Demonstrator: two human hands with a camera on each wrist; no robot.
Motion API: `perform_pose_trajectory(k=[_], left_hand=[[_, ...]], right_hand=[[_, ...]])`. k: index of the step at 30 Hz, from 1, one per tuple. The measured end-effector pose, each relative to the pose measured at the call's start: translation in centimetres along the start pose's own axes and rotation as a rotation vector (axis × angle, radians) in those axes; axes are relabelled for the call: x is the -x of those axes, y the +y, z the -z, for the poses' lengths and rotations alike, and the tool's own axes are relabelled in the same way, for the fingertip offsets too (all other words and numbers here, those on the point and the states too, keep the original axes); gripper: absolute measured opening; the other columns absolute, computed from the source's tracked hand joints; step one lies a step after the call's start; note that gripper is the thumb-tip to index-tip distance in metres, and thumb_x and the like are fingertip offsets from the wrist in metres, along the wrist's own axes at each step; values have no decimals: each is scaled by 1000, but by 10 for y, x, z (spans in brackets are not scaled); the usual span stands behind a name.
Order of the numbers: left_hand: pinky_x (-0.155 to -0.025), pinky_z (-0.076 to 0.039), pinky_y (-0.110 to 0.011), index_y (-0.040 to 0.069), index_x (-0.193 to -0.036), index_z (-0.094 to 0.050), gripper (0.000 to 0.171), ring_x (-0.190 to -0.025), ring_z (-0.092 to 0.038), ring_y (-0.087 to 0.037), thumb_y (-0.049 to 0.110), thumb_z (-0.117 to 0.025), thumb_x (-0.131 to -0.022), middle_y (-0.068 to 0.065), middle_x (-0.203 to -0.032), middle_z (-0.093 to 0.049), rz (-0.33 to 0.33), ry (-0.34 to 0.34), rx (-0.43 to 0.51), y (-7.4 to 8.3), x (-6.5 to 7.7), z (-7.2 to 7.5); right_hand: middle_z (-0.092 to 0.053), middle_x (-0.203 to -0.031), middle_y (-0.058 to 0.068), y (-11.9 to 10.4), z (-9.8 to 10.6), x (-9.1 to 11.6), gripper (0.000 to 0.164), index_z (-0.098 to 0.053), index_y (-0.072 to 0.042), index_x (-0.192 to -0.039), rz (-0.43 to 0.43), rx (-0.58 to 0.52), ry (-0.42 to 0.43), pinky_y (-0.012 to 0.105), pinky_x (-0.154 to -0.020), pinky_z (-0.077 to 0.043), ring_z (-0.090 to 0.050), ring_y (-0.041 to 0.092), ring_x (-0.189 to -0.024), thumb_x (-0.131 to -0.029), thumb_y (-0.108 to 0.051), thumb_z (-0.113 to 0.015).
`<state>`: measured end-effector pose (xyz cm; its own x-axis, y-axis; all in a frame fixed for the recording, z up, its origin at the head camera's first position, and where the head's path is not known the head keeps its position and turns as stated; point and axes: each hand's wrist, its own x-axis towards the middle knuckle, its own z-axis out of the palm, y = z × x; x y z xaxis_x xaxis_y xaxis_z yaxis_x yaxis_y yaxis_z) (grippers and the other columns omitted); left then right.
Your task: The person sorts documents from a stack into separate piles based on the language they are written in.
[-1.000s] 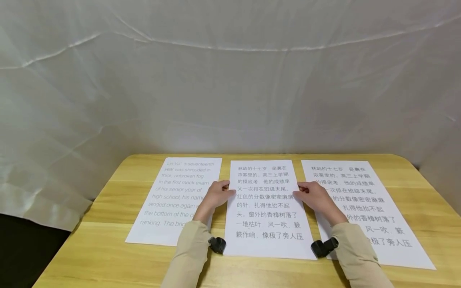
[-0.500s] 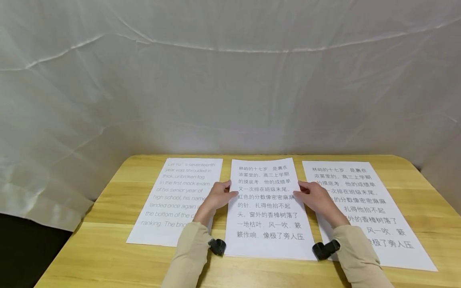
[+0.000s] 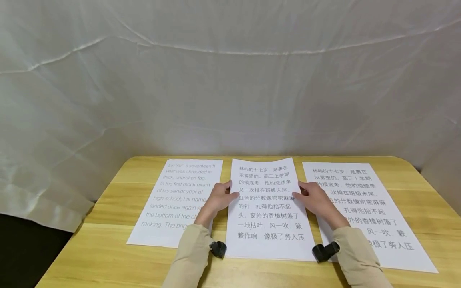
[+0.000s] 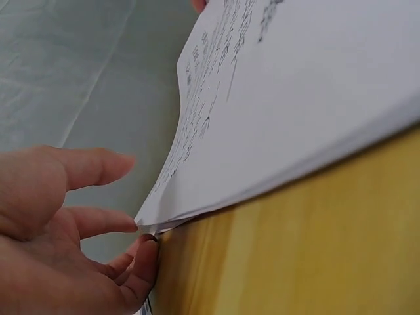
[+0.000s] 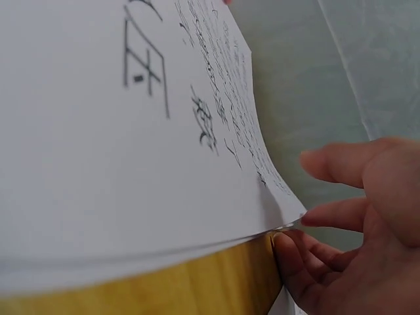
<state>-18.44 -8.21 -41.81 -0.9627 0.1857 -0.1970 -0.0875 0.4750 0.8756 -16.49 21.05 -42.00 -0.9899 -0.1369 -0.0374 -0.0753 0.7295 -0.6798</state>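
A thin stack of printed paper (image 3: 266,224), its top sheet in Chinese, lies between my two hands at the middle of the table. My left hand (image 3: 219,197) holds the stack's left edge, my right hand (image 3: 316,200) its right edge. In the left wrist view the index finger (image 4: 108,222) meets the edge, with the other fingers curled beneath and the thumb (image 4: 98,167) raised off the paper. The right wrist view mirrors this: index finger (image 5: 335,215) at the edge, thumb (image 5: 335,164) apart. The far end of the stack bows upward.
To the left lies an English printed page (image 3: 165,216), partly covered by my left forearm. Another Chinese page (image 3: 403,260) lies on the right, partly under my right arm. The wooden table (image 3: 97,248) backs onto a hanging pale cloth (image 3: 230,100).
The far edge of the middle stack, nearly straight a second ago, now curves up at its corners. Both hands stay at its sides, and the side pages lie as before.
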Motion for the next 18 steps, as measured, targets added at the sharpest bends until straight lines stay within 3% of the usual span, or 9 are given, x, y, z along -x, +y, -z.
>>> perform_pose_trajectory(k=[4,6,11,15,18], left_hand=[[-92,-48,-37,-9,-142,-36,60,-116,-54,-30,9,-63,-92,-24,-138,-48,-12,16,-8,2,2,-1],[-101,-42,-40,-9,-142,-37,59,-128,-44,-33,9,-63,-92,-23,-144,-41,-7,31,-23,4,3,-1],[-109,-32,-46,-6,-141,-41,57,-137,-31,-36,10,-63,-91,-20,-146,-40,-2,69,-41,4,3,-2],[-108,-33,-46,-5,-141,-43,55,-136,-33,-36,9,-63,-91,-21,-143,-44,-30,94,-48,3,2,-2],[-101,-42,-43,-4,-140,-45,52,-126,-46,-34,8,-61,-92,-22,-134,-52,-52,101,-33,2,2,0]], right_hand=[[-58,-99,22,-2,0,2,54,-42,14,-137,-21,-3,33,35,-67,-41,-50,26,-80,-94,-14,-61],[-58,-114,25,-3,0,4,52,-45,13,-136,-43,-11,55,39,-75,-45,-53,30,-91,-93,-13,-61],[-61,-112,23,-4,0,5,49,-49,9,-136,-70,-59,100,38,-78,-49,-58,34,-100,-91,-8,-62],[-60,-114,24,-1,0,5,50,-48,6,-138,-96,-158,88,31,-68,-52,-61,31,-92,-91,-4,-61],[-57,-116,24,1,0,5,51,-46,4,-141,-138,-282,67,28,-61,-54,-61,23,-79,-92,-3,-60]])
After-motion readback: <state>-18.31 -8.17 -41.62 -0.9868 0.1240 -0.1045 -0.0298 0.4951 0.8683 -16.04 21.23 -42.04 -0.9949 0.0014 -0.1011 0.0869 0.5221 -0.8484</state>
